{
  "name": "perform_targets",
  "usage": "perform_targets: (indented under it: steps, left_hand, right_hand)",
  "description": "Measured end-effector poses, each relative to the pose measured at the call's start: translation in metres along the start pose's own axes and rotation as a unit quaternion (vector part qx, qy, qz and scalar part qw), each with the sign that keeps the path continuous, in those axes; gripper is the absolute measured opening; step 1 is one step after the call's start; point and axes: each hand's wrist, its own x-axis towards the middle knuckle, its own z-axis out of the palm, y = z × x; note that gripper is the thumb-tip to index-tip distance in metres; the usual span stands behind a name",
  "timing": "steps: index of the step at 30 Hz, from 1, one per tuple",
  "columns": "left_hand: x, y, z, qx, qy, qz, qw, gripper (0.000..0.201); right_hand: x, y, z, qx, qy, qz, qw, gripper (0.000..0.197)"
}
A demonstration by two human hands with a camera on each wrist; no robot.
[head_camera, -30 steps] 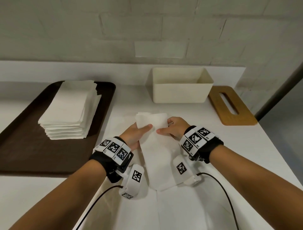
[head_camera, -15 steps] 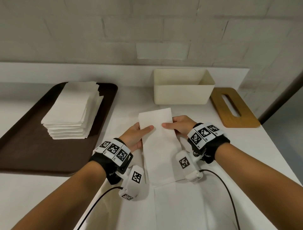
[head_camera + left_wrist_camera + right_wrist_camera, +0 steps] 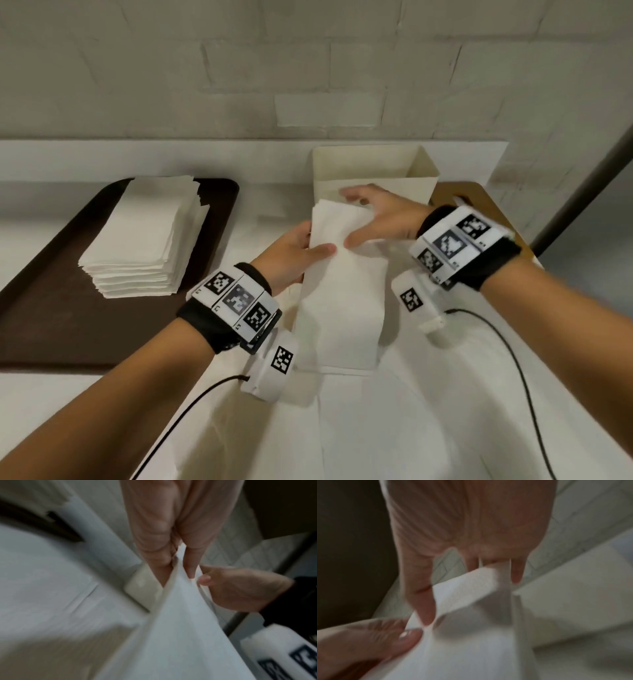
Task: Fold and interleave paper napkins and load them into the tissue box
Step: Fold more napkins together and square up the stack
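A folded strip of white napkins (image 3: 342,301) hangs lifted off the table, its top end just in front of the open cream tissue box (image 3: 376,168). My left hand (image 3: 294,253) pinches the strip's top left edge, thumb on the front; the left wrist view shows that pinch on the napkins (image 3: 180,615). My right hand (image 3: 373,219) holds the top right part, thumb on the front and fingers reaching over the top edge toward the box. The right wrist view shows its fingers behind the napkins (image 3: 471,588). A stack of flat napkins (image 3: 144,236) sits on the dark tray (image 3: 51,308) at left.
The wooden box lid (image 3: 479,195) with a slot lies right of the box, partly behind my right wrist. A spread napkin (image 3: 342,428) lies on the white table under the strip. Cables (image 3: 513,377) trail from both wrists. A tiled wall rises close behind the box.
Both hands have lifted the napkin strip off the table and carried it forward to the box. The right hand's fingers have spread over its top edge.
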Motion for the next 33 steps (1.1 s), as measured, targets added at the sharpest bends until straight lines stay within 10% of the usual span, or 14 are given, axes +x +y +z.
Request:
perform_targets:
  steps: [6,12,24,30,33]
  left_hand:
    - [-0.003,0.026,0.019,-0.002,-0.008,0.023,1.000,0.041]
    - [-0.004,0.011,0.030,0.035,-0.042,-0.031,0.998,0.024]
    - [-0.001,-0.004,0.052,0.087,-0.105,-0.064,0.989,0.030]
    - [0.001,-0.034,0.032,0.111,-0.026,-0.090,0.989,0.023]
    - [0.000,-0.042,0.024,0.117,-0.005,-0.099,0.988,0.021]
  right_hand:
    - [-0.022,-0.008,-0.037,0.057,-0.041,-0.003,0.998,0.015]
    - [-0.042,0.008,-0.049,0.151,0.112,0.002,0.982,0.015]
    - [-0.063,0.052,-0.001,0.274,0.120,0.150,0.942,0.031]
    - [-0.068,0.079,0.040,-0.119,0.022,0.247,0.961,0.044]
    - [-0.067,0.087,0.057,-0.139,0.017,0.248,0.958,0.063]
